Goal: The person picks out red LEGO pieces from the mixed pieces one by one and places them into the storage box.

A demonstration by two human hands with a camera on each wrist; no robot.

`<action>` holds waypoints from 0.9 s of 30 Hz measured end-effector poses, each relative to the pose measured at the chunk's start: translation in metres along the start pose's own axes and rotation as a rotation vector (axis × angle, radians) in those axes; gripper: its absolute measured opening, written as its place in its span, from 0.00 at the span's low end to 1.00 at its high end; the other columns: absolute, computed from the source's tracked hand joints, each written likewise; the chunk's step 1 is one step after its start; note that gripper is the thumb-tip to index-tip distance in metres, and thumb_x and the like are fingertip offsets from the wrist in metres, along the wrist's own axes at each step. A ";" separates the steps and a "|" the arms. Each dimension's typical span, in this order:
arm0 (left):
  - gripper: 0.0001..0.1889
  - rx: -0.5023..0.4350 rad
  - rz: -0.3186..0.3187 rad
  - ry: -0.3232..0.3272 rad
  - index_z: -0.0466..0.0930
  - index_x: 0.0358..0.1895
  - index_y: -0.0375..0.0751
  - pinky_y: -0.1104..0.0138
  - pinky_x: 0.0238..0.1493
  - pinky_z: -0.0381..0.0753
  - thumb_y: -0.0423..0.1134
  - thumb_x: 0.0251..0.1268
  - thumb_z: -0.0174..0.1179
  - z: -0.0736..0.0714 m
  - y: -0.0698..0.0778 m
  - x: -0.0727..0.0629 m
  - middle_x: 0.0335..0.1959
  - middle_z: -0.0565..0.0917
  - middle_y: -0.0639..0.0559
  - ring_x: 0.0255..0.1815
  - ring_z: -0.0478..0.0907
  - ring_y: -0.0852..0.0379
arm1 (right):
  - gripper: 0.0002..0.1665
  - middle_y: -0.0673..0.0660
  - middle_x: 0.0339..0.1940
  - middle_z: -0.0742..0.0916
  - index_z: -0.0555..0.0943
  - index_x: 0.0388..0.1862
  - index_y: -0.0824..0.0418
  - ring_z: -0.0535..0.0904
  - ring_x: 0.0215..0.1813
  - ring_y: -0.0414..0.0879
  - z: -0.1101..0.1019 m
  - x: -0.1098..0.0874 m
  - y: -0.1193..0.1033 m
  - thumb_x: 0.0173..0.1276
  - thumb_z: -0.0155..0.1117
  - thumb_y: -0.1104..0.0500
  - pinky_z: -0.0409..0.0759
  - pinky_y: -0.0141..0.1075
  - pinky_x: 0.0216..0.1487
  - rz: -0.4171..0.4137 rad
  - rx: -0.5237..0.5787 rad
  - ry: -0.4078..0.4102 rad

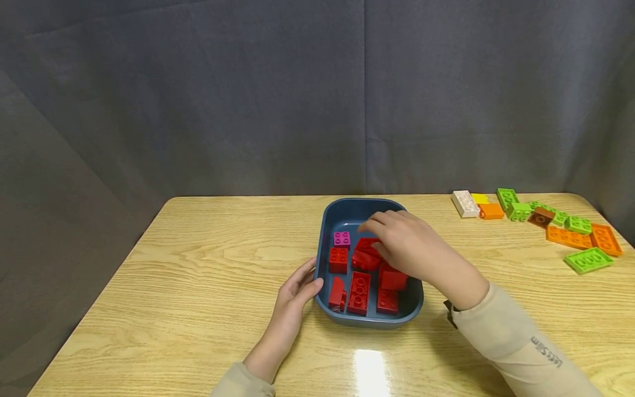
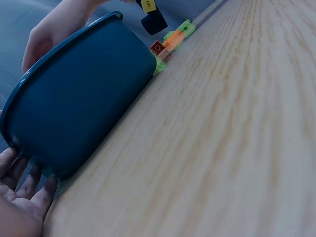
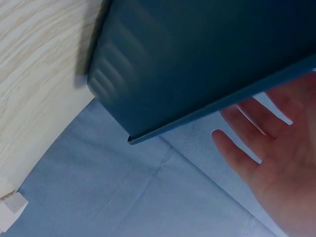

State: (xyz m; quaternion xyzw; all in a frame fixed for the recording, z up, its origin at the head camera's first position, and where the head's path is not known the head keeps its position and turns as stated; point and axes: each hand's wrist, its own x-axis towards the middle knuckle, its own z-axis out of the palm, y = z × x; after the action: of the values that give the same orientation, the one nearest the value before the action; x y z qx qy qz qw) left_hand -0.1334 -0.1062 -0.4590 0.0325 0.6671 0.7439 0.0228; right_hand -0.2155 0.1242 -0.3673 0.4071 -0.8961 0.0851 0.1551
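Observation:
A dark blue bin (image 1: 369, 322) stands on the table with several red bricks (image 1: 359, 292) and one magenta brick (image 1: 342, 239) inside. My left hand (image 1: 292, 295) rests against the bin's left side, thumb at the rim and fingers along the outer wall. In the left wrist view its fingers (image 2: 29, 185) touch the wall low down. Over the right rim reaches my right hand (image 1: 404, 240), its loosely bent fingers above the red bricks, with no brick seen in its grasp. The right wrist view shows that hand's fingers (image 3: 242, 153) spread apart; the rim hides some fingertips.
At the table's back right lie a white brick (image 1: 465, 204), a yellow piece (image 1: 479, 198), orange bricks (image 1: 569, 237), a brown brick (image 1: 541, 216) and several green bricks (image 1: 588, 260). A dark cloth (image 1: 273, 99) hangs behind the wooden table (image 1: 198, 286).

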 end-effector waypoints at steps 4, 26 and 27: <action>0.29 0.000 0.003 0.005 0.66 0.73 0.37 0.58 0.70 0.62 0.40 0.71 0.56 0.001 0.001 0.000 0.70 0.70 0.42 0.71 0.65 0.46 | 0.17 0.56 0.44 0.86 0.85 0.49 0.61 0.83 0.45 0.51 -0.002 0.000 0.002 0.59 0.74 0.65 0.81 0.46 0.49 0.008 0.007 0.010; 0.29 -0.010 0.056 -0.026 0.61 0.75 0.38 0.55 0.71 0.62 0.41 0.75 0.50 0.000 -0.001 0.005 0.72 0.67 0.40 0.74 0.61 0.46 | 0.17 0.59 0.46 0.86 0.83 0.50 0.64 0.82 0.44 0.55 -0.018 -0.015 0.029 0.62 0.71 0.66 0.80 0.49 0.49 0.128 0.026 0.071; 0.29 -0.005 0.060 -0.021 0.60 0.76 0.39 0.53 0.72 0.60 0.41 0.74 0.50 -0.001 -0.001 0.006 0.73 0.65 0.40 0.75 0.59 0.46 | 0.17 0.60 0.46 0.86 0.83 0.51 0.64 0.82 0.44 0.55 -0.019 -0.017 0.031 0.62 0.71 0.66 0.80 0.49 0.48 0.139 0.025 0.078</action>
State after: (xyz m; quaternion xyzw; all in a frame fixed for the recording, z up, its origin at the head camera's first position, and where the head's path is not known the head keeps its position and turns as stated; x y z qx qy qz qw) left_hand -0.1392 -0.1065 -0.4595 0.0602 0.6636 0.7456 0.0079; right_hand -0.2242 0.1617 -0.3565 0.3422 -0.9143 0.1226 0.1785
